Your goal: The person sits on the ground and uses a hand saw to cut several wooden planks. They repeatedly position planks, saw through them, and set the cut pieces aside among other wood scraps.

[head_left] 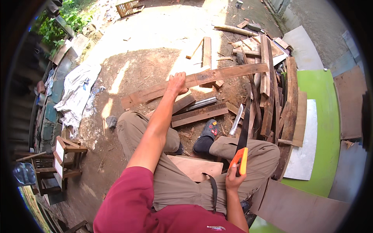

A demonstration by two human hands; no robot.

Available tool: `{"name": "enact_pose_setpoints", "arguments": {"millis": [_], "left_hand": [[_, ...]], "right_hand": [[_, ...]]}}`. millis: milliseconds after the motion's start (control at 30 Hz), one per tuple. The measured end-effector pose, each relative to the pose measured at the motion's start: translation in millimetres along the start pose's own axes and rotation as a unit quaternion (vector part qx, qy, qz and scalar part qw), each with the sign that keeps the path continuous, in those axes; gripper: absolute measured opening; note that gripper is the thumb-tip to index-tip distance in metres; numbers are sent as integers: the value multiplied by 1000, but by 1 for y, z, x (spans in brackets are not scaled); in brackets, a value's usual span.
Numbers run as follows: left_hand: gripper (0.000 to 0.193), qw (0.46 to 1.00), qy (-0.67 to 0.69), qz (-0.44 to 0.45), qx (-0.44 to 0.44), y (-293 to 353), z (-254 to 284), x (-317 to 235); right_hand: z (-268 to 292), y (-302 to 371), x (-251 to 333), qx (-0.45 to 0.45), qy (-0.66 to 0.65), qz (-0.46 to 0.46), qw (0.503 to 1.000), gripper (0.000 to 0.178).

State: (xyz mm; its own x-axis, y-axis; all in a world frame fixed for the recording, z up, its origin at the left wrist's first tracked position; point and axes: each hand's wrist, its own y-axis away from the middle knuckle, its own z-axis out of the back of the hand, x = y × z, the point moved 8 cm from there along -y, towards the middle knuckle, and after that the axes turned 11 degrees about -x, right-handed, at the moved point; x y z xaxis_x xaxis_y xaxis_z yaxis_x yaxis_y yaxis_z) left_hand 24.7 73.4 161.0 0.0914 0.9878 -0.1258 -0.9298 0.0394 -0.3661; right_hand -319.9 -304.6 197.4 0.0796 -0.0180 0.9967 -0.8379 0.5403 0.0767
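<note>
My left hand (177,83) is stretched forward and closed round a long brown wooden plank (229,72), which lies crosswise in front of me, its right end near the wood pile. In my right hand (234,178), over my right thigh, is the orange handle of a hand saw (243,155). The saw's dark blade points up and away from me, apart from the plank. Below the plank lie shorter wood blocks (200,115) and a grey metal bar (199,104). A light board (198,166) shows between my legs.
Planks and offcuts (268,93) are heaped at the right, beside a green panel (316,128) and a white sheet (305,143). A machete-like blade (236,120) lies near my foot. At the left are a white cloth (79,93), a small wooden stool (68,159) and a clear water bottle (24,173).
</note>
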Motion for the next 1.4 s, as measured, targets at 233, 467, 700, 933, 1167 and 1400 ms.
{"name": "enact_pose_setpoints", "arguments": {"millis": [233,467,700,933,1167,1400], "left_hand": [[47,974,-181,-132,-38,-9,119,11],[41,957,-164,-191,-147,67,215,31],[54,942,-154,-255,-157,87,210,13],[45,938,-159,-275,-138,86,203,-13],[45,950,-80,-241,-180,68,250,-51],[51,970,-72,-167,-160,22,267,-106]], "right_hand": [[-15,-8,-7,9,0,76,997,20],[-37,-25,10,-44,-74,42,995,29],[-39,-41,1,-54,18,175,983,27],[-33,-21,27,-34,35,194,980,25],[-6,-20,47,-68,-38,232,970,22],[6,-17,43,-83,-98,183,975,20]]}}
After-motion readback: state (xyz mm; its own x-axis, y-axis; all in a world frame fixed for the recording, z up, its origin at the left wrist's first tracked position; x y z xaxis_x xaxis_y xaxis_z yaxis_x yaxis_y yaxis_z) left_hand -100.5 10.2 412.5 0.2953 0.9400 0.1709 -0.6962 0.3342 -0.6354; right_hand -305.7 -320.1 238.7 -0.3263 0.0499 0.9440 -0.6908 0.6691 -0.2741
